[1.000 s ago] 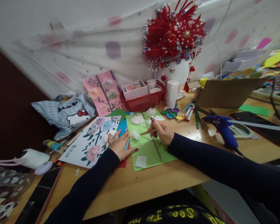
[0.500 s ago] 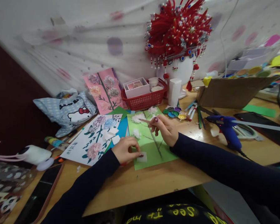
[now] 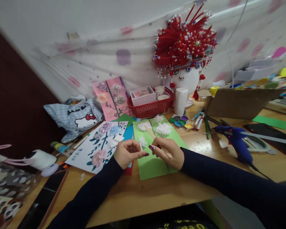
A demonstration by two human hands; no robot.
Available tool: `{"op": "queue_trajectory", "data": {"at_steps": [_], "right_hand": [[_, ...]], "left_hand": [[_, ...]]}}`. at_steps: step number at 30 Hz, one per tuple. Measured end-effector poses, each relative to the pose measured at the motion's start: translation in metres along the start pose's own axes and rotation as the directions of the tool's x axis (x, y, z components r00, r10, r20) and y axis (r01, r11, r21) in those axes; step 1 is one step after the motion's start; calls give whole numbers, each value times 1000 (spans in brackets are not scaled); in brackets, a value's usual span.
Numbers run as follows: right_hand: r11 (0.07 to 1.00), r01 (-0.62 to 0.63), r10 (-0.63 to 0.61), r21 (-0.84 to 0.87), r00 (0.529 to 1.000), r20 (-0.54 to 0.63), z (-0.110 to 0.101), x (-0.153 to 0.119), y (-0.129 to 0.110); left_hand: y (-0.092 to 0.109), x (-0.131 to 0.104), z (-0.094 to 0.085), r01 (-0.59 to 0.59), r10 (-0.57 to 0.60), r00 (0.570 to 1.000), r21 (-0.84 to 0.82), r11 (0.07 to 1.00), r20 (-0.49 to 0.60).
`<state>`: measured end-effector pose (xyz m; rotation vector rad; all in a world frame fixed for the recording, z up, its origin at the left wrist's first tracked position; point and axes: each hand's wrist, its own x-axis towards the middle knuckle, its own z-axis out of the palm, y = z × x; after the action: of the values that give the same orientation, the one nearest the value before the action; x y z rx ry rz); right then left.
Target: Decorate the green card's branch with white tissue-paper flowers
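My left hand [image 3: 130, 152] is closed in a pinch on a small white paper piece [image 3: 140, 146], its thin edge showing at the fingertips. Just to its right, my right hand [image 3: 169, 151] grips a flat wooden stick [image 3: 150, 131], which slants up and left, its rounded lower end by the palm. Both hands are over the lower part of a light green sheet [image 3: 149, 168]. White tissue flowers [image 3: 163, 128] sit on the sheet's upper half, with a drawn stem partly hidden by my right hand. White paper squares [image 3: 118, 139] lie left, on a white flower picture [image 3: 84, 163].
A blue glue gun [image 3: 237, 143] lies at the right, near a paint palette [image 3: 180, 122] and markers [image 3: 200, 121]. Behind are a red basket [image 3: 150, 109], a white roll [image 3: 180, 101] and a red beaded headdress [image 3: 184, 47]. A phone [image 3: 44, 200] lies front left.
My left hand has lifted the white paper piece off the green sheet. My right hand has come down and left toward it, uncovering a white flower. The view has tilted up slightly.
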<state>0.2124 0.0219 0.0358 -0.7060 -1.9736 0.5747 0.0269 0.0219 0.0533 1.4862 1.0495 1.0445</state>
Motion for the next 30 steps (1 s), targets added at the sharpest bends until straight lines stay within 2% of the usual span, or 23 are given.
{"op": "queue_trajectory", "data": {"at_steps": [3, 7, 11, 15, 23, 30], "right_hand": [[999, 27, -29, 23, 997, 75, 1, -1, -4], [993, -7, -16, 116, 981, 193, 2, -5, -8], [987, -50, 8, 153, 965, 264, 3, -7, -8], [989, -50, 12, 140, 965, 261, 2, -6, -6], [962, -123, 57, 243, 964, 261, -1, -5, -4], [981, -103, 56, 166, 962, 268, -1, -4, -5]], "left_hand": [[-2, -4, 2, 31, -32, 997, 9, 999, 65], [-4, -8, 4, 102, -106, 979, 29, 994, 175], [-6, -9, 5, 73, -101, 969, 128, 989, 225], [-8, -9, 4, 5, -49, 968, 175, 985, 247], [-3, -8, -2, -35, 32, 946, 3, 999, 323], [-3, -10, -4, -168, 112, 930, 134, 977, 351]]}}
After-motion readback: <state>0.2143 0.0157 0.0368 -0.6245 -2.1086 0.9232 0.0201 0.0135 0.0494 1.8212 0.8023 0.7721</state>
